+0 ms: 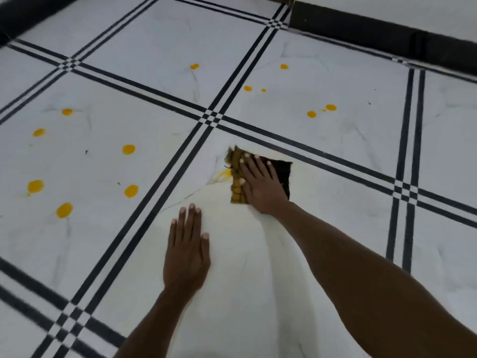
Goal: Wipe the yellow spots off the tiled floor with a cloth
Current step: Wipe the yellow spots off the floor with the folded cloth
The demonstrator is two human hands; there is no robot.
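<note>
My right hand (260, 184) lies flat on a dark cloth (282, 174), pressing it to the white tiled floor (258, 280); the cloth's left edge is stained yellow. A yellow smear (222, 174) streaks the tile just left of the cloth. My left hand (186, 250) rests flat on the same tile, fingers together, holding nothing. Several round yellow spots (128, 149) dot the tile to the left. More yellow spots (311, 114) sit on the far right tile, and a single yellow spot (194, 66) marks the far middle tile.
Black triple lines (210, 118) divide the floor into large squares. A dark skirting board (361, 29) runs along the wall at the top right, and a dark edge (28, 11) borders the top left. A faint yellowish film covers the tile under my arms.
</note>
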